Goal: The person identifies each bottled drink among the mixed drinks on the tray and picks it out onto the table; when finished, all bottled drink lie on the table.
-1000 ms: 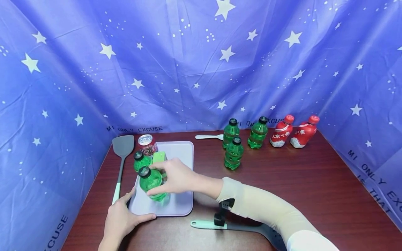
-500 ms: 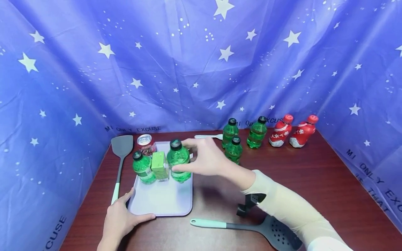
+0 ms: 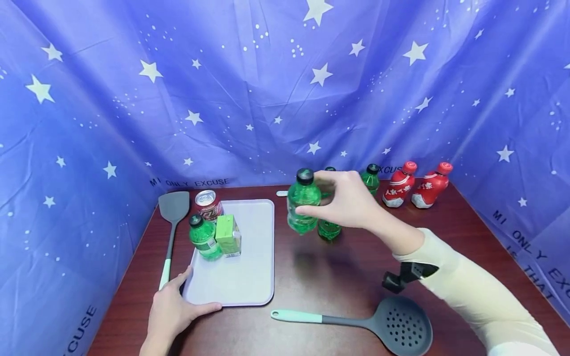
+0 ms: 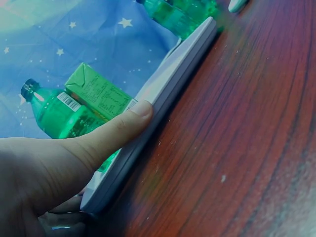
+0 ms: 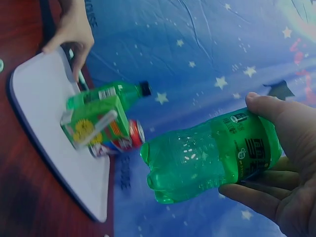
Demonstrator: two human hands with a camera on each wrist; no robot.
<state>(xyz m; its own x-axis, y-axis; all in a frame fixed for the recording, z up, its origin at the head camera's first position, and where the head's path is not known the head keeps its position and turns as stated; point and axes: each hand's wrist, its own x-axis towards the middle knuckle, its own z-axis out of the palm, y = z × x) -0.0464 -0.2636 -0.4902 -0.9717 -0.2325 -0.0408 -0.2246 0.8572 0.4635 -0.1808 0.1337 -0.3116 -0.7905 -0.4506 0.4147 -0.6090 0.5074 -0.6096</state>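
My right hand (image 3: 349, 200) grips a green soda bottle (image 3: 302, 210) with a black cap, upright in the air to the right of the tray. Seen from the right wrist, thumb and fingers lie on opposite sides of the bottle's label (image 5: 252, 143). At the near left corner of the white tray (image 3: 249, 287), my left hand (image 3: 171, 311) holds the rim, its thumb (image 4: 131, 121) along the front edge. On the tray's left side stand another green bottle (image 3: 205, 240) and a green drink carton (image 3: 228, 237). Behind them is a red soda can (image 3: 209, 206).
More green bottles (image 3: 329, 230) stand partly hidden behind my right hand. Two red bottles (image 3: 399, 188) are at the back right. A grey turner (image 3: 173, 207) lies left of the tray, a slotted turner (image 3: 403, 326) in front. A white utensil (image 3: 282, 194) lies mostly hidden at the back.
My right hand has carried the green bottle from over the tray's near left part rightward, past the carton and beyond the tray's right edge. My left hand has stayed at the tray corner.
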